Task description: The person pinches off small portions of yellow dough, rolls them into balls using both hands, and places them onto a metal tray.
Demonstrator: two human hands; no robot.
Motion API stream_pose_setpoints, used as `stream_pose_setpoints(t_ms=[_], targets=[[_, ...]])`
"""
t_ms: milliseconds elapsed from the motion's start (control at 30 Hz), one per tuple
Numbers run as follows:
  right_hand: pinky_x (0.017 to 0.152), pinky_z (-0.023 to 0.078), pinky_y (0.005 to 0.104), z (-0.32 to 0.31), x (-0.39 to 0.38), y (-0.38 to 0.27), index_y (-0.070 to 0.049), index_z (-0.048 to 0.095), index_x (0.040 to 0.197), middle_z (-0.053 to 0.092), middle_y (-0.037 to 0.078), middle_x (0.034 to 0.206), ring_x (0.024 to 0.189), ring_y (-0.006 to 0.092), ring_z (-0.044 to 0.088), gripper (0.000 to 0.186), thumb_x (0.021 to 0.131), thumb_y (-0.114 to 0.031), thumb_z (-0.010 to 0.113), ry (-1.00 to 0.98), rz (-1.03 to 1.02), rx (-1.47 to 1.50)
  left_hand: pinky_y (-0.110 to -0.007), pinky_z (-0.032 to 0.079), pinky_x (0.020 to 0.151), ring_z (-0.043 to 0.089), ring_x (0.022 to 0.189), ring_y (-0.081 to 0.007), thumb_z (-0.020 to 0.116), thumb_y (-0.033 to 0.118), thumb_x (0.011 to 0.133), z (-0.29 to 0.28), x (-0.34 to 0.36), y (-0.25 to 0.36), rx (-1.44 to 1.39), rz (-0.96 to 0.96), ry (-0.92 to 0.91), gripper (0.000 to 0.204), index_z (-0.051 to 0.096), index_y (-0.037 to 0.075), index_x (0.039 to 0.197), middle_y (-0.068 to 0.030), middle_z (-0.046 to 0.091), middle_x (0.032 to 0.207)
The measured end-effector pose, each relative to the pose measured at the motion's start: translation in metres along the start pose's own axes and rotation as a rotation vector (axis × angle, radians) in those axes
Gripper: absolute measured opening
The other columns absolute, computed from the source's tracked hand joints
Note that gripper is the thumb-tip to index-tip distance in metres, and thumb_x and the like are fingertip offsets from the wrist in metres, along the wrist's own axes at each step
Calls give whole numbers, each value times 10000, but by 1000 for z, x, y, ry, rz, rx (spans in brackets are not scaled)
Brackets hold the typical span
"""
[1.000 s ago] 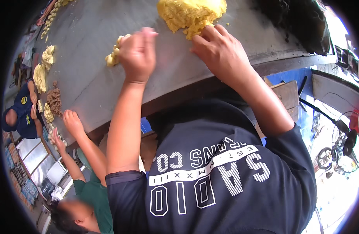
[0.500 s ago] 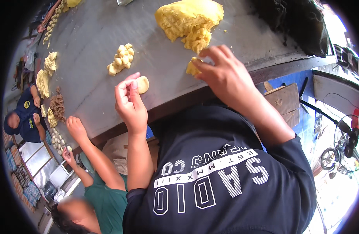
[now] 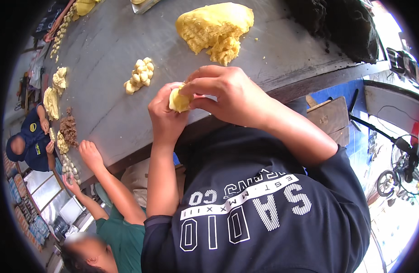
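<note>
In front of my body, both hands meet above the table's near edge. My left hand point(image 3: 166, 113) is closed around a flat piece of pale dough point(image 3: 172, 99), whose edge shows between the fingers. Against its face my right hand point(image 3: 234, 95) presses a small lump of yellow paste point(image 3: 182, 103) with its fingertips; the fingers hide part of both. Farther off sits a big yellow mass of paste point(image 3: 214, 27), smooth on top and crumbly on its near side. To the left lies a heap of small pale dough balls point(image 3: 140, 76).
The grey table point(image 3: 104, 77) ends in a thick edge by my body. A dark, rumpled bag-like thing point(image 3: 341, 29) covers its far right corner. At left, a co-worker in green point(image 3: 120, 232) reaches in beside a brown crumbly heap point(image 3: 68, 129); another person in dark blue point(image 3: 34, 141) works beyond.
My right hand has left the big yellow mass and come left with a pinch of paste to the dough. The left hand has moved slightly right and turned, its fingers now around the dough.
</note>
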State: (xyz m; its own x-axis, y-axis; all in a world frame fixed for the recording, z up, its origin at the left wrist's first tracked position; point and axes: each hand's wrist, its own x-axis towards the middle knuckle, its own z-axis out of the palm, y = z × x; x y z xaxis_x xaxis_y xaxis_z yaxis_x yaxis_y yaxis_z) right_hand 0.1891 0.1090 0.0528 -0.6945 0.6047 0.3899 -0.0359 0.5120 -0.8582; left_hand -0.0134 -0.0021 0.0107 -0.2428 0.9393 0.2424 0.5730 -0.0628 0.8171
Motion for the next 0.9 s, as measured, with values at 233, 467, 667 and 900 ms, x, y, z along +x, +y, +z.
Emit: stream_pose_setpoints(t_ms=[233, 467, 667, 900], targets=[[860, 643, 425, 15, -15, -10, -88, 786, 1012, 722, 105, 1142, 1079, 336, 733, 145, 875, -99, 740, -140, -199, -469, -448, 578, 677, 712, 774, -344, 946, 35, 688, 9, 20, 10, 242, 222, 37, 359, 685, 32, 934, -128, 696, 886], [1010, 608, 473, -1, -1, -4, -123, 824, 1216, 710, 111, 1289, 1199, 342, 688, 462, 765, -136, 921, -38, 84, -150, -417, 590, 725, 722, 777, -294, 1147, 305, 562, -1, 2, 16, -123, 15, -274, 652, 714, 53, 979, -73, 731, 874], [1034, 606, 466, 1, 6, -18, -102, 820, 1229, 732, 104, 1357, 1208, 354, 697, 372, 865, -136, 886, -24, -51, -360, -380, 579, 750, 713, 817, -178, 1121, 445, 681, 3, 6, 24, -189, 25, -267, 658, 730, 53, 1036, -36, 755, 945], [969, 634, 468, -41, -11, 10, -113, 828, 1204, 773, 88, 1216, 1130, 342, 760, 289, 940, -213, 888, 105, 64, -458, -235, 403, 732, 463, 772, -95, 779, 712, 1023, 4, 1, 22, -571, -350, -132, 666, 668, 60, 1104, -45, 592, 947]])
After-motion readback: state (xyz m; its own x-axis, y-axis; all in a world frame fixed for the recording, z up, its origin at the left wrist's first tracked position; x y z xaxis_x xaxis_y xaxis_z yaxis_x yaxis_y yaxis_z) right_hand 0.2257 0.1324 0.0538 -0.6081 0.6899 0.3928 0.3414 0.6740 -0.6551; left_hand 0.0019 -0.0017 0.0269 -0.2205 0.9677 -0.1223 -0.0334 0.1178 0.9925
